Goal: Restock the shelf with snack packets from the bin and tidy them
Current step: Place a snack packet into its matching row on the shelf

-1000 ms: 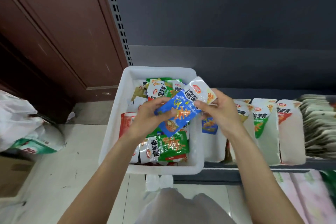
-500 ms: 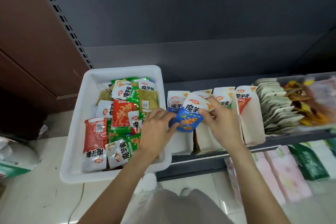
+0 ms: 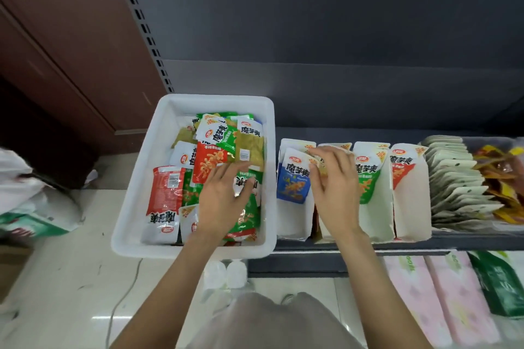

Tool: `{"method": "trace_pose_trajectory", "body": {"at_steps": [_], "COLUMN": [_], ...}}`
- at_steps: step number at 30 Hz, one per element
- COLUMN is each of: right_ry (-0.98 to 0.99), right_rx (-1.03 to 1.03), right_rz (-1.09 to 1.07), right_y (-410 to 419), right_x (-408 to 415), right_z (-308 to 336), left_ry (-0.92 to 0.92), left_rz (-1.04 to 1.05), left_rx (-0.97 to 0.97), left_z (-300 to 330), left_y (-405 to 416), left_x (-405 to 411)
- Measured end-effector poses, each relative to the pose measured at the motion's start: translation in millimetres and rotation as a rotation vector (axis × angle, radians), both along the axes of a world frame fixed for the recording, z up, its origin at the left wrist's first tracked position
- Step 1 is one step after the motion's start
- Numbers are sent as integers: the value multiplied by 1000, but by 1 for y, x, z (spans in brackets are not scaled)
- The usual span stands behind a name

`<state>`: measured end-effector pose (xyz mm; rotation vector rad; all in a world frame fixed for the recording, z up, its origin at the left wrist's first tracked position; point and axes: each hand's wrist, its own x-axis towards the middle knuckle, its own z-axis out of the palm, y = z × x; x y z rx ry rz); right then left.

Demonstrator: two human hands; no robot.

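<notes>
Half a second back both hands shared the blue packet beside the bin; now it stands in the first white carton right of the bin, and the hands have parted. That looks like one packet shelved, with the next pick starting.

Inside the bin, the left hand lies spread over the heap, fingers straight and apart, resting on a green packet without gripping anything I can make out. The bin is white, smooth plastic with rounded corners and a rolled rim. Its packets are flat, glossy foil-like pouches in red, green and white, slippery-looking and piled at all angles, so plenty remains to move.

Right of the bin, the right hand sits over the second carton. Its fingertips curl at the blue packet's upper right corner, apparently pinching or nudging it square; whether it truly grips I cannot tell. The cartons are matte white card, open-fronted, holding pouches upright, with green and red sorts further right of the bin.

Furthest right of the bin on the shelf, pale pouches fan out like overlapped tiles, then crinkly yellow-orange wrappers, blurred.
</notes>
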<state>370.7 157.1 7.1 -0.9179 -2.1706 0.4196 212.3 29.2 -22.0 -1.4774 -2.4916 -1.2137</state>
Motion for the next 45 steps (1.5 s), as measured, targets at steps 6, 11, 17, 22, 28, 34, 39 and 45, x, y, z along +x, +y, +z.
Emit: {"method": "trace_pose_trajectory", "body": {"at_steps": [6, 11, 17, 22, 28, 34, 39, 45], "right_ry": [-290, -820, -834, -373, 267, 448, 303, 117], "right_rx": [-6, 106, 109, -228, -1128, -1022, -722, -388], "right_rz": [397, 591, 545, 441, 297, 225, 212, 40], "right_y": [-43, -67, -72, -69, -67, -51, -27, -6], "right_x": [-43, -83, -95, -84, -58, -16, 50, 122], "right_z": [7, -19, -33, -18, 12, 29, 61, 63], "left_ry": [72, 46, 30, -307, -983, -693, -478, -361], "left_rz": [42, 15, -39, 182, -9, -276, -457, -547], "left_rx": [-243, -617, -616, -37, 56, -6, -145, -43], "left_z": [-13, -13, -12, 0, 48, 52, 49, 47], "left_y": [-55, -69, -63, -72, -54, -24, 6, 51], "left_x": [-33, -39, -53, -54, -30, -5, 32, 85]}}
